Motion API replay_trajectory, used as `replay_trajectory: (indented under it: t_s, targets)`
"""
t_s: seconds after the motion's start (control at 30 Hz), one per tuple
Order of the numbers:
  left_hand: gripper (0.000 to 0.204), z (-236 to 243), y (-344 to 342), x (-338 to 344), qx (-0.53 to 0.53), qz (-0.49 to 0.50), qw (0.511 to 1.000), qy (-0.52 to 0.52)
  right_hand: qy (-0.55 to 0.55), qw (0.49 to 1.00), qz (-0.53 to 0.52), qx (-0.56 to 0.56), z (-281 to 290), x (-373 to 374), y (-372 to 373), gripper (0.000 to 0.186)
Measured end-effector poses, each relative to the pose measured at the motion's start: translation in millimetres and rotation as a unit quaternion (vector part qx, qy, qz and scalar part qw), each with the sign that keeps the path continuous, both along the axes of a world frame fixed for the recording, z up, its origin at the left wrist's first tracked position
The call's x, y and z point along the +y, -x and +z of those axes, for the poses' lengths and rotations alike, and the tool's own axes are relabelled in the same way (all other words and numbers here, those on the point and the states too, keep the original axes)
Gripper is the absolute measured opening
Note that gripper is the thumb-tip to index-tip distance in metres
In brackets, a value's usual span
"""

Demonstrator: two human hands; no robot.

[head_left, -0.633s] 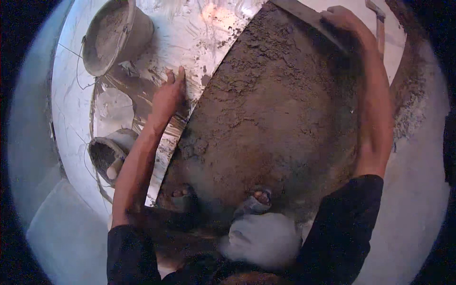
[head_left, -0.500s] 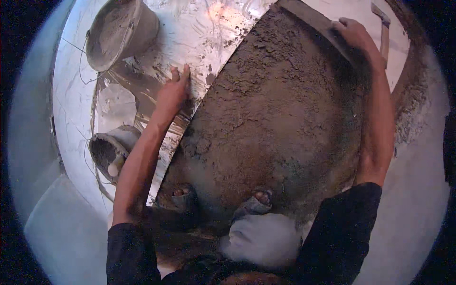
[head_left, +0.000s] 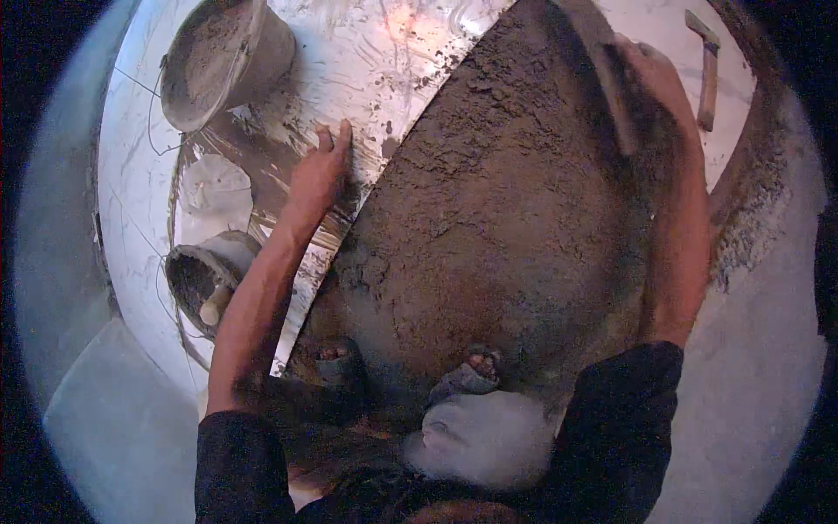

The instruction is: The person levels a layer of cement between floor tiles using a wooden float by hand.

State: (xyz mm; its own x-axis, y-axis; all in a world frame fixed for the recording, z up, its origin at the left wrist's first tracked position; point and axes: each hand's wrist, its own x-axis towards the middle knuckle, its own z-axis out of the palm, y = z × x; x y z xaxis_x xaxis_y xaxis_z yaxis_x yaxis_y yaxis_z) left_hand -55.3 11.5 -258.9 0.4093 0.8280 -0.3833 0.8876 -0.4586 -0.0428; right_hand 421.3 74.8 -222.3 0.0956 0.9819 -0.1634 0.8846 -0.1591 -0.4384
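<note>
My left hand rests with fingers apart on the white marble-look tile, near the straight edge beside a dark bed of mortar. At the upper right, my right hand is closed on a long screed bar, blurred by motion and lying over the mortar's right side. A hammer with a wooden handle lies on white tile just right of that hand. My feet are low in the view, on the mortar.
Two buckets stand on the left tile: a larger one with gray material at the top, and a smaller one lower down holding dark mix and a wooden handle. A loose white piece lies between them. Gray floor runs along the right.
My right hand and the screed bar have swung a little, the bar now steeper, with its lower end down and leftward. My left hand has stayed nearly in place.
</note>
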Motion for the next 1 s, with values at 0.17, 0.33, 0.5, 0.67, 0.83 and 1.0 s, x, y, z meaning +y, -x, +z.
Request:
replay_trajectory:
  t_s: [0.17, 0.33, 0.5, 0.67, 0.83, 1.0]
  targets:
    - [0.065, -1.2, 4.5, 0.6, 0.026, 0.004, 1.000, -0.012, -0.002, 0.803, -0.268, 0.533, -2.9, -43.2, 89.0, 0.036]
    - [0.063, -2.7, -3.5, -1.4, 0.017, -0.006, 1.000, -0.023, -0.028, 0.704, -0.317, 0.635, -31.5, -42.9, 148.4, 0.028]
    - [0.061, 5.5, -3.8, -0.1, 0.028, 0.007, 1.000, -0.001, -0.071, 0.629, -0.324, 0.703, -39.9, -17.2, 196.0, 0.023]
    - [0.063, 8.1, -3.6, -2.7, 0.040, 0.005, 0.999, 0.011, -0.063, 0.617, -0.343, 0.706, -37.3, -4.1, 215.8, 0.027]
    - [0.067, 10.3, -5.2, -0.6, 0.048, 0.023, 0.998, 0.031, -0.045, 0.597, -0.366, 0.712, -43.4, -1.5, 226.4, 0.026]
    - [0.067, 3.4, -5.4, 0.5, 0.032, 0.033, 0.999, 0.021, -0.050, 0.613, -0.351, 0.706, -47.2, 5.2, 221.5, 0.027]
